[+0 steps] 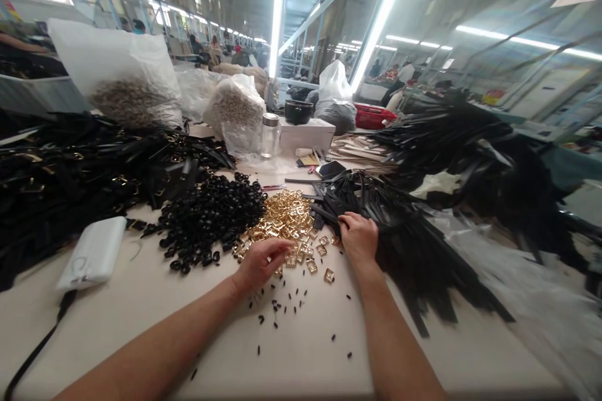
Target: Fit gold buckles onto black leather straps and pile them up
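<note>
My left hand [262, 265] is closed in a pinch at the front edge of a pile of gold buckles [286, 212]. Whatever its fingertips hold, if anything, I cannot make out. To the right, my right hand [360, 239] has its fingers curled round the end of a black strap [335, 208], at the near left side of a heap of straps [414, 257]. Left of the buckles lies a mound of small black loops [211, 216]. Small black pieces [276, 307] are scattered on the pale table [301, 363] between my forearms.
Finished-looking black straps with gold buckles [94, 182] cover the left side, behind a white power bank [94, 252] with a black cable. Further back stand a glass jar [269, 136], a white box [306, 136] and filled plastic bags [237, 113]. A phone [330, 168] lies behind the buckles.
</note>
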The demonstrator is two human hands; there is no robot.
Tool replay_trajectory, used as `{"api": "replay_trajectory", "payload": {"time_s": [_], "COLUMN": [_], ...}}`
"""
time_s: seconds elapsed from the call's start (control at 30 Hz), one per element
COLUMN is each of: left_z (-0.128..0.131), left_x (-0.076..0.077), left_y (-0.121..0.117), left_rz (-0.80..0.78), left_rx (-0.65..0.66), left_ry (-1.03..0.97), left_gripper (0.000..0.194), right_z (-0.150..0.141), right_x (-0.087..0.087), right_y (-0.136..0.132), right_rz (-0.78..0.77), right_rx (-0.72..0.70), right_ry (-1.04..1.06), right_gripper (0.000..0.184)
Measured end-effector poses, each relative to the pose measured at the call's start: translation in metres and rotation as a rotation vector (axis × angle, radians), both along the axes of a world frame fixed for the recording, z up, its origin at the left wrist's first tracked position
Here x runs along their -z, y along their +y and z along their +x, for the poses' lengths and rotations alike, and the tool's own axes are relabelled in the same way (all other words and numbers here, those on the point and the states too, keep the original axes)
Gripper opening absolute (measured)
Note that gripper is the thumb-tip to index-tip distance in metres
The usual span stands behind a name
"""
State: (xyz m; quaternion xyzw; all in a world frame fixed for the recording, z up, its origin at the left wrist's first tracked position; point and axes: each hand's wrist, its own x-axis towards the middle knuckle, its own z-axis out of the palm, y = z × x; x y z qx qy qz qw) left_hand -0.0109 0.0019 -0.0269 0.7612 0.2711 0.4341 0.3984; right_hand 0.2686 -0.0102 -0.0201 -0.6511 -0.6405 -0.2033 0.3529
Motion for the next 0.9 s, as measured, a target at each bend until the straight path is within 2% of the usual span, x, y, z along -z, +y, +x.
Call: {"api": "replay_trajectory", "payload": {"time_s": [0.13,0.27,0.33,0.4,0.47,0.57,0.67,0.9], "left_z": [0.001,0.001,0.000,-0.002,-0.004,-0.004,-0.004,-0.003], "left_x": [0.000,-0.005,-0.008,-0.011,-0.013,-0.014,-0.017,-0.018], "left_y": [0.002,0.003,0.003,0.003,0.003,0.004,0.005,0.006], "left_rz": [-0.152,-0.315,-0.300,-0.235,-0.236,-0.431,-0.602,-0.693], "left_rx": [-0.005,-0.051,-0.092,-0.125,-0.136,-0.134,-0.148,-0.154], "left_ry": [-0.063,-0.150,-0.152,-0.101,-0.070,-0.173,-0.276,-0.327], "left_gripper": [0.024,0.039,0.035,0.022,0.018,0.024,0.037,0.047], "right_z": [-0.022,-0.069,-0.090,-0.103,-0.107,-0.105,-0.101,-0.106], "right_x": [-0.013,-0.029,-0.032,-0.032,-0.029,-0.022,-0.019,-0.017], "right_y": [-0.003,-0.014,-0.019,-0.022,-0.022,-0.022,-0.022,-0.024], "right_rz": [-0.027,-0.163,-0.222,-0.249,-0.255,-0.225,-0.178,-0.189], "right_rx": [-0.113,-0.383,-0.490,-0.561,-0.581,-0.564,-0.549,-0.515], "right_ry": [0.011,-0.085,-0.151,-0.168,-0.128,-0.009,0.105,0.264], "right_gripper": [0.023,0.018,0.019,0.022,0.022,0.019,0.020,0.016]}}
